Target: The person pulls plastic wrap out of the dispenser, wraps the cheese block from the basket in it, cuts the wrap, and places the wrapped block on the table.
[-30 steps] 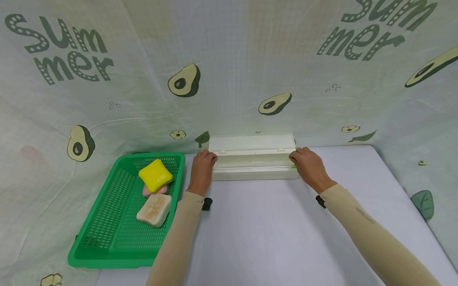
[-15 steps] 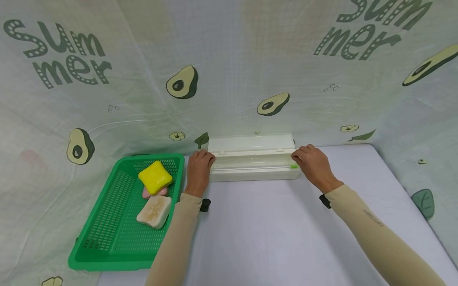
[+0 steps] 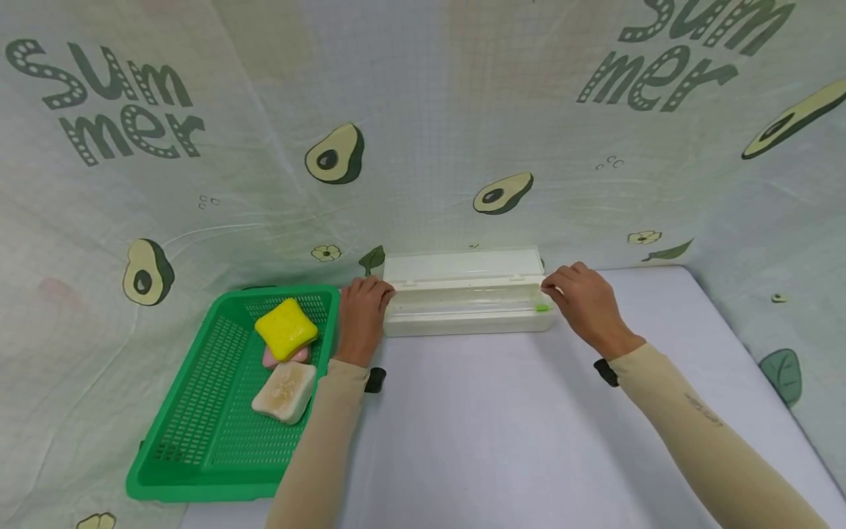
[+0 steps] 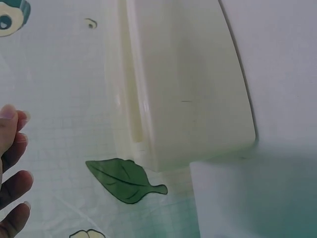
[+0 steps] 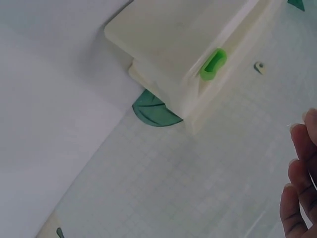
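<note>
White box [image 3: 469, 324], basket [image 3: 211, 490] with three blocks [image 3: 286, 329]

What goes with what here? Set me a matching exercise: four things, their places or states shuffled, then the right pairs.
1. white box | A. holding several pieces
2. green slider | B. lying partly over a pink piece
3. green basket | C. standing with its lid open
4. yellow block | D. near the box's right end

Pairs: 1-C, 2-D, 3-A, 4-B.
</note>
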Demonstrator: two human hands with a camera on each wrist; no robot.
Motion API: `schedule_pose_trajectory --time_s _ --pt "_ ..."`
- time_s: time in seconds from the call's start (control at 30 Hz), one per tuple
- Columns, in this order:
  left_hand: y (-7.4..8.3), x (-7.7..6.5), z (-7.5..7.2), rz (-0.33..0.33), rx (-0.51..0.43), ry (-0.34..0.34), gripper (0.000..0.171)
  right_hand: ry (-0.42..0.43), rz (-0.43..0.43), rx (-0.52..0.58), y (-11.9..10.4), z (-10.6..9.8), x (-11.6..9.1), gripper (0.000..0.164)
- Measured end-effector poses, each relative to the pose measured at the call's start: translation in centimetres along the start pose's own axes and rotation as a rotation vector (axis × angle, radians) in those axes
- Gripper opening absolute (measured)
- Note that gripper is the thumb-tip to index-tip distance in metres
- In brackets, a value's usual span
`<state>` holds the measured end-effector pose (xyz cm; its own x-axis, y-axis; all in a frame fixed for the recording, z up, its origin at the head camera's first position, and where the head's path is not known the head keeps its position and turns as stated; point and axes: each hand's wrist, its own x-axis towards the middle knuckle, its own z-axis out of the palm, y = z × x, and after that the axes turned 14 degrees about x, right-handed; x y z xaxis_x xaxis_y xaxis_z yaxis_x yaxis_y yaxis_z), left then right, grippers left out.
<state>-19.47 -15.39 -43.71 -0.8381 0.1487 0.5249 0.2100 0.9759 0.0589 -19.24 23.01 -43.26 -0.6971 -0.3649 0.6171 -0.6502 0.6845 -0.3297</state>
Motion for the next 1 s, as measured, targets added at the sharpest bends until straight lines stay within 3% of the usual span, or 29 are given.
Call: schedule_pose_trajectory --time_s 0.53,1.0 --pt "-0.4 0.3 -1.1 0.033 -0.015 0.050 0.014 0.009 0.019 -0.022 -0.6 -1.2 0.8 0.016" --pt "-0.5 0.4 -2.0 0.023 -0.011 0.093 0.015 0.010 0.027 -0.023 -1.5 -2.0 1.1 0.014"
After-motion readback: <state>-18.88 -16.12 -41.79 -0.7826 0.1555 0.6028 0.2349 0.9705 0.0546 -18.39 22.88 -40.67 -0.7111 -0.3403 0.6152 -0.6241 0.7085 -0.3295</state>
